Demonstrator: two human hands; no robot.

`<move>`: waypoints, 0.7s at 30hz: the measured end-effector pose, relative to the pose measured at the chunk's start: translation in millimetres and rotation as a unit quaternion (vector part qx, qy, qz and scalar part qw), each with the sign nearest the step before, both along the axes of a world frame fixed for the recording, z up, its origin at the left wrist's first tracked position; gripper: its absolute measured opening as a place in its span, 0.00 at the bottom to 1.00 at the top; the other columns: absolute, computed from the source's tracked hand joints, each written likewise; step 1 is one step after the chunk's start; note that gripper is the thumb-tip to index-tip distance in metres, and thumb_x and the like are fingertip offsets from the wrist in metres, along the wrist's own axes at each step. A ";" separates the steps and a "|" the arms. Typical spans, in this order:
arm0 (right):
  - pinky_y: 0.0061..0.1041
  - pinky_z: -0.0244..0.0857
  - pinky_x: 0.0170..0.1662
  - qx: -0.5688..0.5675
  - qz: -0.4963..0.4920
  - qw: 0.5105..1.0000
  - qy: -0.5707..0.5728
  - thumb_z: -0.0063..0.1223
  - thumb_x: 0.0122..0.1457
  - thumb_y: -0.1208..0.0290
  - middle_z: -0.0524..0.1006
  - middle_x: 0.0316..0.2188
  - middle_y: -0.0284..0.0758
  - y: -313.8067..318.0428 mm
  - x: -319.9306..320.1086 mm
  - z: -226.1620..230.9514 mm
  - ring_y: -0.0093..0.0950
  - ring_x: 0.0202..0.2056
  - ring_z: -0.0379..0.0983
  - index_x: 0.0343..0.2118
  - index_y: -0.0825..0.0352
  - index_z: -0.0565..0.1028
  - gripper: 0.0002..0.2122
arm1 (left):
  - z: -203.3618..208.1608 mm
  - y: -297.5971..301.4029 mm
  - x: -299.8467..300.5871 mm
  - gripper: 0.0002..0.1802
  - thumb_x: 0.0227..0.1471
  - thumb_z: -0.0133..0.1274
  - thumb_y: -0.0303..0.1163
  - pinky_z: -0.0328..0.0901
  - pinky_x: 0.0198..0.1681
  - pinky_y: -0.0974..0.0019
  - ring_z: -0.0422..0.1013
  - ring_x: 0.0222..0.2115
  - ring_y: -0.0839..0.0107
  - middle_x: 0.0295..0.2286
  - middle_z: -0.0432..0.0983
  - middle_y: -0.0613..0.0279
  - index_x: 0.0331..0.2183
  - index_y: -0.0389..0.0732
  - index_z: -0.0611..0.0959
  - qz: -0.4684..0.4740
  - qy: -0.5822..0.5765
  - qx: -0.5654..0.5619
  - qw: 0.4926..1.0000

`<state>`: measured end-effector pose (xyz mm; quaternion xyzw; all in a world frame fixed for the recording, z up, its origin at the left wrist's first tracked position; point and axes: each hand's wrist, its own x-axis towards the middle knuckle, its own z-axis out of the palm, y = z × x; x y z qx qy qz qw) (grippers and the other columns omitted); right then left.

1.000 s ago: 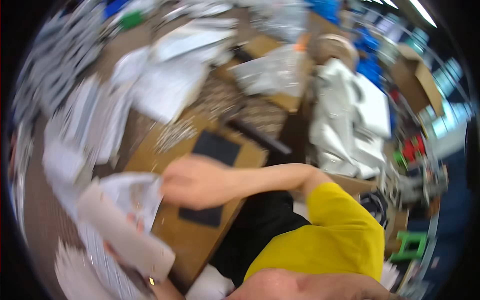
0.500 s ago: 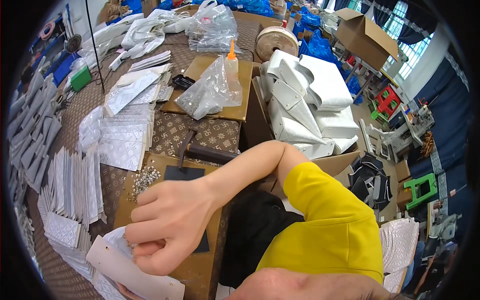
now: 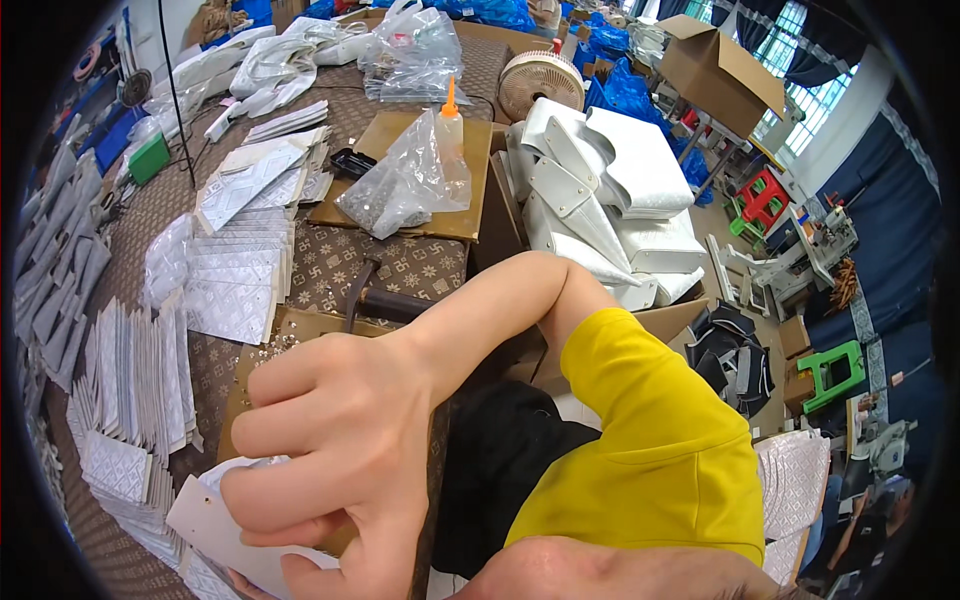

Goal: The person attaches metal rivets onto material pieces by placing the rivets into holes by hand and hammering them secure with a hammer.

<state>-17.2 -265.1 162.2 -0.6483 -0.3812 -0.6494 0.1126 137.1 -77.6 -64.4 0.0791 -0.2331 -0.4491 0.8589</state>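
Note:
My right hand (image 3: 335, 450) is over the near left of the table, its fingers curled and its thumb lower down; whatever they hold, if anything, is hidden. Under it lies an off-white curved panel (image 3: 205, 520) with small dots along its edge, partly covered by the hand. A sliver of my left hand (image 3: 243, 582) shows at the panel's lower edge, gripping it. Just beyond my right knuckles is a scatter of small silver rivets (image 3: 272, 350). A hammer (image 3: 395, 306) with a dark handle rests past my wrist.
Stacks of quilted white panels (image 3: 140, 380) line the left. A clear bag of small metal parts (image 3: 385, 200) and an orange-tipped bottle (image 3: 450, 130) sit on a brown board. An open carton holds white stitched pieces (image 3: 640, 160). A fan (image 3: 540, 85) stands behind.
My right hand has risen off the panel toward the camera, its thumb coming apart from the fingers. It now covers the black pad and more of the rivets. The view has shifted slightly.

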 end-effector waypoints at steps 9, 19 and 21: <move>0.22 0.44 0.18 0.001 0.011 1.000 -0.024 0.59 0.49 0.73 0.65 0.21 0.26 0.0 3.6 4.1 0.20 0.15 0.55 0.32 0.47 0.66 0.14 | 6.5 -46.4 -9.6 0.37 0.64 0.43 0.57 0.65 0.48 0.44 0.63 0.50 0.39 0.57 0.65 0.42 0.65 0.45 0.65 -0.016 0.020 -0.012 1.000; 0.21 0.44 0.18 0.005 0.005 0.999 -0.035 0.58 0.48 0.70 0.66 0.22 0.26 -2.4 5.4 2.3 0.19 0.15 0.55 0.29 0.45 0.65 0.13 | 10.3 -57.6 -27.5 0.35 0.64 0.43 0.56 0.65 0.46 0.46 0.64 0.49 0.40 0.55 0.67 0.44 0.64 0.46 0.67 0.015 0.049 0.006 0.999; 0.21 0.44 0.18 0.000 -0.019 0.998 -0.064 0.58 0.48 0.68 0.67 0.22 0.26 -3.9 5.2 3.0 0.19 0.15 0.55 0.29 0.44 0.65 0.12 | 11.9 -60.5 -30.4 0.34 0.64 0.43 0.56 0.65 0.45 0.47 0.64 0.48 0.40 0.55 0.67 0.44 0.63 0.46 0.68 0.023 0.053 0.008 0.998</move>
